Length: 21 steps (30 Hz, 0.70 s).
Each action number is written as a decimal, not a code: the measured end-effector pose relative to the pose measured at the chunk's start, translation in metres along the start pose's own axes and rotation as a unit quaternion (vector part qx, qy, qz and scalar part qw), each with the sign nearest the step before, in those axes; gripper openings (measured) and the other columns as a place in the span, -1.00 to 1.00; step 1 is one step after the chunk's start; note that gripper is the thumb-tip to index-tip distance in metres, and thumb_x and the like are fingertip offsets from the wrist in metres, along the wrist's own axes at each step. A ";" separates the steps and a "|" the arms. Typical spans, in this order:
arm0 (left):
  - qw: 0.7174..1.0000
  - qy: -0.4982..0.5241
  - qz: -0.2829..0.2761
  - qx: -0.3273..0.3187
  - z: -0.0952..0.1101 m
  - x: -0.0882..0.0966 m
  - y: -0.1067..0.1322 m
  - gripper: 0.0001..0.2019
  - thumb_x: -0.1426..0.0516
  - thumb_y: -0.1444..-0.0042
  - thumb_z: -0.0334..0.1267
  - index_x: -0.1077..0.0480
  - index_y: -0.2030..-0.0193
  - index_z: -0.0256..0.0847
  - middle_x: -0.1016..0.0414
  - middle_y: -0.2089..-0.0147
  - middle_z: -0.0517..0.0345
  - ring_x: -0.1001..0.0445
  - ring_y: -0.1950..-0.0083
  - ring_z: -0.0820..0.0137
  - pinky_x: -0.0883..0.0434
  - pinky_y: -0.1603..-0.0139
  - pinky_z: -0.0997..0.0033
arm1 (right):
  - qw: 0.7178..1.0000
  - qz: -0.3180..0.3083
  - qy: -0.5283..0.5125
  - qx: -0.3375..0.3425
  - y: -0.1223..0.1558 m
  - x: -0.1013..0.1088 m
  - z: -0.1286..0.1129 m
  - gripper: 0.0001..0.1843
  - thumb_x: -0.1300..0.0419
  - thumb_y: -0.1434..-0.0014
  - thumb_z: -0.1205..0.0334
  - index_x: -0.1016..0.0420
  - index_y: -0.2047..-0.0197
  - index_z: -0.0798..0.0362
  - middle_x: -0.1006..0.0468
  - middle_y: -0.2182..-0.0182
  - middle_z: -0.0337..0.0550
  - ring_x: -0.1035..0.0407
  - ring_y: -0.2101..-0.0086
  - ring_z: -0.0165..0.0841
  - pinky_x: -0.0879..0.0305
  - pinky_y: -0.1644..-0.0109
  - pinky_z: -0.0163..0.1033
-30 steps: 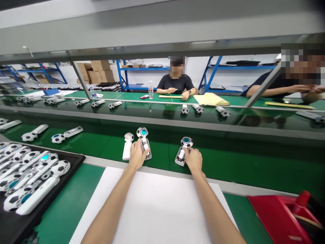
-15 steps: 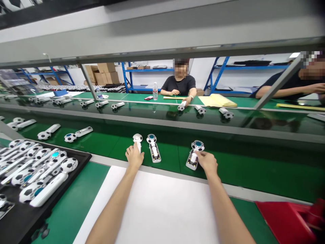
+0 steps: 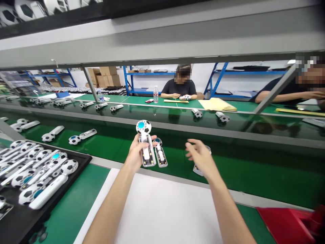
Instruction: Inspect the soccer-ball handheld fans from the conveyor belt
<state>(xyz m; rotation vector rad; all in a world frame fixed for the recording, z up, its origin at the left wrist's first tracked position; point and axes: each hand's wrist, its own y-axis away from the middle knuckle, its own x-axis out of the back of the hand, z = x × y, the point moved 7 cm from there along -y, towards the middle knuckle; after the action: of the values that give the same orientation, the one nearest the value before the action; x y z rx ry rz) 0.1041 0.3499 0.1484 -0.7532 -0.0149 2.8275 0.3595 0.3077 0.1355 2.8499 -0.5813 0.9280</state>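
Note:
In my left hand (image 3: 134, 155) is a handheld unit (image 3: 147, 149) with a soccer-ball head, its handle open and the inner parts facing me. The thumb lies across the handle. Just right of it, a second open-handled soccer-ball unit (image 3: 161, 156) rests on the green belt. My right hand (image 3: 199, 154) hovers empty with fingers apart, partly covering a third unit (image 3: 198, 170) on the belt.
A black tray (image 3: 83, 162) of similar units stands at left. White paper (image 3: 165, 206) lies before me, a red bin (image 3: 284, 222) at lower right. A grey shelf beam (image 3: 162, 44) crosses overhead. Two people sit opposite; more units lie on the belts.
My left hand has lifted its unit off the belt and turned it, so the open handle shows. My right hand has let go of its unit and moved slightly left and up.

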 end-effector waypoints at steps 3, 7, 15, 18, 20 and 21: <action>0.999 0.034 0.015 -0.019 0.004 -0.020 0.014 -0.50 -0.32 -0.04 -0.25 -0.23 -0.09 -0.12 -0.59 0.11 0.08 -0.61 0.08 0.24 -0.50 0.03 0.22 | 0.919 -0.304 -0.232 0.101 0.056 -0.060 -0.061 -0.17 -0.02 -0.32 -0.22 0.15 -0.49 -0.04 -0.49 -0.08 0.04 -0.50 0.06 -0.19 -0.48 0.03 -0.04; 0.998 0.025 0.006 -0.051 0.004 -0.034 0.025 -0.42 -0.35 -0.05 -0.19 -0.17 -0.14 -0.05 -0.56 0.15 0.15 -0.58 0.15 0.34 -0.49 0.13 0.33 | 0.911 -0.273 -0.270 0.152 0.085 -0.081 -0.083 -0.19 -0.10 -0.32 -0.08 0.15 -0.50 -0.14 -0.14 -0.38 -0.04 -0.17 -0.29 -0.17 -0.22 -0.29 -0.01; 0.977 -0.182 -0.081 -0.070 -0.002 -0.013 -0.012 -0.39 -0.04 -0.29 0.13 -0.05 -0.37 -0.09 -0.49 -0.14 -0.11 -0.51 -0.12 0.20 -0.45 -0.06 0.20 | 0.904 -0.253 -0.345 0.015 0.066 -0.071 -0.065 -0.33 -0.25 -0.15 -0.19 -0.39 -0.21 0.00 -0.54 0.36 -0.08 -0.38 0.45 -0.27 -0.28 0.53 -0.26; 0.861 -0.504 0.031 -0.057 0.020 0.055 -0.052 -0.52 -0.08 -0.31 -0.01 -0.26 -0.31 -0.11 -0.43 -0.22 -0.10 -0.39 -0.26 0.18 -0.34 -0.24 0.16 | 0.899 -0.221 -0.377 -0.037 0.051 -0.044 -0.053 -0.51 -0.33 -0.05 -0.17 -0.57 0.07 0.00 -0.56 0.41 -0.03 -0.42 0.45 -0.21 -0.35 0.52 -0.21; 0.813 -0.571 0.105 -0.045 0.049 0.107 -0.073 -0.49 -0.27 -0.15 -0.11 -0.37 -0.20 -0.25 -0.33 -0.28 -0.20 -0.27 -0.34 0.04 -0.22 -0.35 0.00 | 0.912 -0.177 -0.370 -0.019 0.038 -0.021 -0.043 -0.63 -0.34 -0.03 -0.14 -0.60 0.21 -0.07 -0.57 0.46 0.00 -0.42 0.51 -0.18 -0.35 0.59 -0.18; 0.787 -0.599 0.141 -0.038 0.066 0.131 -0.080 -0.53 -0.25 -0.18 -0.14 -0.38 -0.19 -0.26 -0.31 -0.29 -0.19 -0.28 -0.32 0.04 -0.23 -0.33 -0.09 | 0.920 -0.149 -0.362 0.009 0.031 -0.008 -0.037 -0.69 -0.33 -0.04 -0.12 -0.61 0.25 -0.10 -0.55 0.50 0.00 -0.40 0.56 -0.18 -0.30 0.65 -0.18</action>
<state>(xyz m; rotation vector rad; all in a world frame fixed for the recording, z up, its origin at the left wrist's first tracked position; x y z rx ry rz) -0.0231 0.4585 0.1465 1.2084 -0.2264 3.0291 0.3213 0.2890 0.1602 3.1135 -0.1555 -0.1982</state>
